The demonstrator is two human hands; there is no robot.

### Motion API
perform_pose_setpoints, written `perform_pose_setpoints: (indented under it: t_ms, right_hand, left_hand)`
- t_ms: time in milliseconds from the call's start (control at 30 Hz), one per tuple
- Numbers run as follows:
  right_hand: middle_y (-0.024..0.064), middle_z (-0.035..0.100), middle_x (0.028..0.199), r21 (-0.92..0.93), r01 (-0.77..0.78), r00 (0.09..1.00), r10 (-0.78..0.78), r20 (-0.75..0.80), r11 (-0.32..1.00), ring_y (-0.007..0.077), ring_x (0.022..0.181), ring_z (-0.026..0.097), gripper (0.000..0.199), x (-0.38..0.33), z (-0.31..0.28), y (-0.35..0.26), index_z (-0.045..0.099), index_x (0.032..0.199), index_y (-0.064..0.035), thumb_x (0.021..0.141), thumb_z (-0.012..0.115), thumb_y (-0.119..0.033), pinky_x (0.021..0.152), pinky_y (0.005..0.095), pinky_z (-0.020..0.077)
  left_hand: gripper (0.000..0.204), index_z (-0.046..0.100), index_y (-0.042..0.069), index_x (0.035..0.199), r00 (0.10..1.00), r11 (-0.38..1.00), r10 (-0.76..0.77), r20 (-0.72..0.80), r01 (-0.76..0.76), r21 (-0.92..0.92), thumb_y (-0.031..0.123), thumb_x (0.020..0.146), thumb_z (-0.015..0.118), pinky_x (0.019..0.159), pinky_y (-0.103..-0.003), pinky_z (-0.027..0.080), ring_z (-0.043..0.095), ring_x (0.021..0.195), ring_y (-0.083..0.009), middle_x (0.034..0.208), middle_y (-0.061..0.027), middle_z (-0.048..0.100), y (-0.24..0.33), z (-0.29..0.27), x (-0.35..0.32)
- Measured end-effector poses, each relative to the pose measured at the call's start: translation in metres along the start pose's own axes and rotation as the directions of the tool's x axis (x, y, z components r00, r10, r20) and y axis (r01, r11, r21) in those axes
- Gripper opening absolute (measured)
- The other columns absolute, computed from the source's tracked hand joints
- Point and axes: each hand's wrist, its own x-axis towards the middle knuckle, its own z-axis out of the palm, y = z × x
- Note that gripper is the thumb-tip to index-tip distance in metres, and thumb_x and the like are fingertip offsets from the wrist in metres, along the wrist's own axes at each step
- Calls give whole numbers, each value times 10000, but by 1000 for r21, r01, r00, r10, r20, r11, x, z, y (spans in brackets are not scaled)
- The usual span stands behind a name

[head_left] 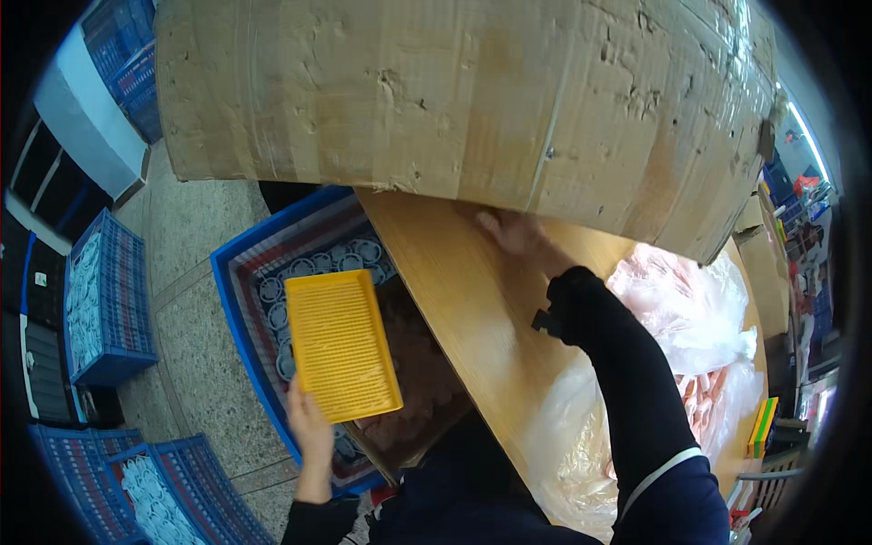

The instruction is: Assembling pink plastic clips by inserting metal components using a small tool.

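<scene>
My left hand (311,436) grips a shallow yellow plastic tray (343,350) with a ribbed inner surface by its lower left corner. The tray is tilted above a blue crate (243,336) with several grey round plastic parts (272,291) in it. My right hand (520,238) is over the wooden table (427,272), at the lower edge of a big, worn cardboard box (454,100). One digit sticks out to the left; the other fingers are hidden at the box's edge. Whether they hold anything does not show.
Clear plastic bags (695,318) with pink parts lie on the table's right side. An open carton (413,400) with pinkish parts is below the tray. Blue crates (113,309) of pale parts stand on the speckled floor (195,263) at left. The cardboard box blocks the far side.
</scene>
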Motion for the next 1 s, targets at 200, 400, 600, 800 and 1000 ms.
perform_pose_setpoints:
  t_ms: [200,400,600,800,1000]
  right_hand:
    - [231,266,1474,-103,158,986,-151,73,982,373,1382,206,799,-45,24,-88,249,1434,-5,882,462,-543,1144,435,129]
    - [259,285,1451,-42,312,947,-314,-66,949,394,1364,235,843,-72,75,-190,254,1397,74,861,495,-531,1139,459,137]
    - [270,416,1314,271,477,877,-432,-211,836,417,1252,371,697,-89,58,-233,413,1270,71,821,600,-428,1065,465,288]
    - [266,475,1289,14,-307,886,291,-360,952,393,1196,447,671,-94,23,-72,466,1273,33,893,478,-520,1001,474,348]
    - [287,248,1454,-245,-52,997,37,-67,968,400,1381,187,900,-122,45,-160,246,1404,70,853,466,-608,1145,485,106]
  left_hand:
    - [367,439,-1,1324,1000,974,-17,26,23,-224,109,977,388,978,-326,387,506,1132,-229,1267,-136,501,2,97,0]
    - [350,450,12,1310,999,947,-35,38,45,-319,119,983,389,968,-317,387,508,1096,-213,1219,-119,524,35,92,-2]
    - [366,407,5,1330,999,989,4,37,1,-147,176,1008,385,957,-305,399,519,1120,-204,1271,-118,515,37,60,-5]
    - [385,372,7,1368,995,959,-32,91,56,-277,116,998,368,951,-287,402,516,1122,-185,1259,-109,521,14,51,-15]
    - [387,420,43,1348,998,994,18,68,-10,-112,120,970,413,961,-348,394,512,1126,-280,1247,-145,503,3,59,-20]
